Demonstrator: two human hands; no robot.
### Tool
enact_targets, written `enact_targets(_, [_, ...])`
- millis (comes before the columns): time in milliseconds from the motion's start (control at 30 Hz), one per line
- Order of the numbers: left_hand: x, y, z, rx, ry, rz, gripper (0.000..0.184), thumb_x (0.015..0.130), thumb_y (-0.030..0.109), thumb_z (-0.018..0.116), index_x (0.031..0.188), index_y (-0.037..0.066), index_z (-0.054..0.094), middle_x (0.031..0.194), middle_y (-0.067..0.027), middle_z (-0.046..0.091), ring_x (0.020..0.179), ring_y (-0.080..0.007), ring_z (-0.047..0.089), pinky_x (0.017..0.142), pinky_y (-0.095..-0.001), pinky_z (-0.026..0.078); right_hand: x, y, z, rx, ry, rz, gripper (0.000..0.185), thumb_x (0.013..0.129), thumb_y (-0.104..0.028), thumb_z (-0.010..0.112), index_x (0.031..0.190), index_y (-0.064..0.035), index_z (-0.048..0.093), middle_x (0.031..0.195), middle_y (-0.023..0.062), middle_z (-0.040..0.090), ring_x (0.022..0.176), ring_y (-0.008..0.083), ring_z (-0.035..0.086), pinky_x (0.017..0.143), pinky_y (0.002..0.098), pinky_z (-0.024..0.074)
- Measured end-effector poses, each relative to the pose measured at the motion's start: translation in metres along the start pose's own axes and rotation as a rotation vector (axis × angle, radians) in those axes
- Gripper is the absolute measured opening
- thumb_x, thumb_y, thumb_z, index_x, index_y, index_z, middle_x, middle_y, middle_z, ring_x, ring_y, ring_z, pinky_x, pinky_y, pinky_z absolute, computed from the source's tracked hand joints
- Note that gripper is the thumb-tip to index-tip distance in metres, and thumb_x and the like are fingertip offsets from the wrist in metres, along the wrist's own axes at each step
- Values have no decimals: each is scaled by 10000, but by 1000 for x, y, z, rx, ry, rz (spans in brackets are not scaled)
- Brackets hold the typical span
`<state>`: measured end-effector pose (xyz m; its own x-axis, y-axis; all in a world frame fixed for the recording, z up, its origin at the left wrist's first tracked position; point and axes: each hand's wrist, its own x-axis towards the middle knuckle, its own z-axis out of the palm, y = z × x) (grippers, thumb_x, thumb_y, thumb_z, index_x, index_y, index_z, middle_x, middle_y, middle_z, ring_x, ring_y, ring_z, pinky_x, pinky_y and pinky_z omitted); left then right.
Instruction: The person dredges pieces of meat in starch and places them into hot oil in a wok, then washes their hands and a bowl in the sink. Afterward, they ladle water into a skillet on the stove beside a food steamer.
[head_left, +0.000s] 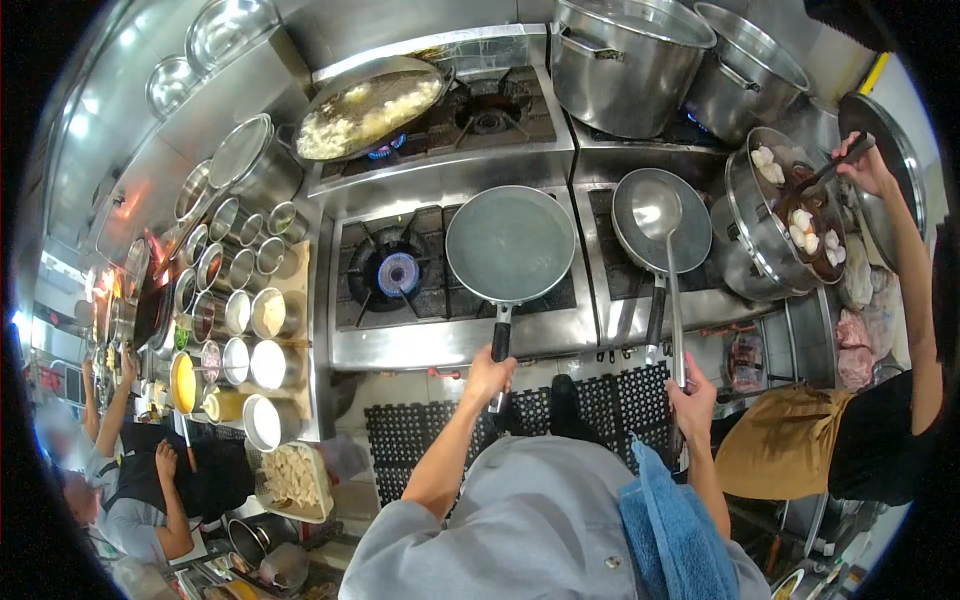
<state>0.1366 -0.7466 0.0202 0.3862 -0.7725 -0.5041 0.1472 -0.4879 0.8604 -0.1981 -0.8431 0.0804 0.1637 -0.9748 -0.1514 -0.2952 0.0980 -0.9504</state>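
A steel stove (400, 345) spans the middle of the kitchen, with a black rubber mat (430, 450) on the floor before it. Left of it runs a counter (322, 340) bearing rows of metal tubs (242, 268). Two tall pots (620, 90) and a wide wok (395, 72) of frying pieces sit at the stove's back. At the right, a co-worker's hand (865, 172) holds a utensil over a pot of food. The frying pan (511, 243) lies straight ahead of the left hand (488, 378), just right of a lit burner (398, 273); that hand is closed round its black handle. The ladle (657, 207) has its bowl over a second pan (697, 235), whether touching I cannot tell. Its long shaft runs back to the right hand (692, 395), whose fingers are wrapped around it.
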Motion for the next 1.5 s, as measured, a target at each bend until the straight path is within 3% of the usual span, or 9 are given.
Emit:
enact_targets(133, [4, -15, 10, -53, 5, -6, 110, 800, 68, 543, 854, 30, 456, 558, -31, 493, 416, -121, 469, 405, -282, 407, 16, 4, -3, 62, 33, 87, 585, 794, 57, 579, 1350, 15, 404, 819, 39, 603, 515, 63, 499, 449, 224, 410])
enact_targets(433, [14, -42, 29, -87, 75, 0, 113, 804, 43, 552, 854, 27, 452, 558, -43, 501, 410, -126, 476, 383, -292, 409, 58, 21, 1, 196, 20, 67, 441, 843, 11, 544, 1280, 16, 482, 626, -2, 533, 471, 60, 475, 416, 211, 392])
enact_targets(633, [16, -41, 26, -24, 100, -56, 123, 801, 58, 567, 872, 31, 470, 550, -42, 501, 407, -123, 469, 379, -282, 395, 82, 43, -3, 278, -81, 132, 387, 859, -25, 551, 1242, 10, 509, 610, 2, 519, 463, 68, 465, 417, 213, 392])
enact_targets(833, [13, -30, 7, -26, 74, -90, 150, 795, 80, 587, 887, 40, 476, 536, -30, 498, 398, -118, 462, 378, -278, 380, 93, 46, -4, 373, -130, 165, 329, 886, -76, 534, 1202, 13, 516, 614, 11, 511, 489, 77, 482, 427, 217, 410])
enact_targets(1067, [13, -41, 26, -16, 95, -49, 137, 803, 76, 557, 885, 15, 466, 526, -47, 498, 413, -132, 473, 394, -294, 395, 103, 53, 3, 404, -151, 247, 302, 917, -155, 535, 1165, 15, 512, 830, 85, 626, 522, 102, 524, 455, 249, 448])
enact_targets(1300, [14, -37, 15, 25, 82, -72, 161, 802, 101, 579, 877, 22, 461, 533, -47, 497, 411, -132, 479, 392, -293, 393, 119, 69, -7, 368, -140, 288, 380, 907, -145, 544, 1247, 12, 480, 818, 82, 638, 517, 124, 539, 433, 253, 443])
enact_targets(1433, [17, -45, 14, -68, 41, -52, 143, 803, 91, 579, 849, 30, 457, 541, -47, 497, 412, -131, 479, 392, -290, 397, 112, 57, -13, 238, -68, 296, 414, 908, -198, 555, 1261, 4, 481, 874, 70, 643, 632, 129, 584, 561, 262, 488])
enact_targets(1467, [18, -43, 14, -80, 37, -57, 140, 803, 88, 578, 846, 31, 457, 542, -46, 498, 412, -131, 479, 394, -290, 399, 113, 65, -18, 153, -4, 335, 447, 906, -249, 569, 1269, -3, 483, 920, 63, 637, 721, 128, 594, 636, 273, 490])
enact_targets(1500, [18, -42, 13, -93, 32, -61, 138, 803, 86, 577, 843, 33, 457, 542, -45, 498, 411, -130, 478, 395, -289, 402, 109, 66, -19, 190, 63, 305, 442, 905, -261, 571, 1261, -10, 493, 897, 58, 629, 696, 126, 584, 628, 264, 483])
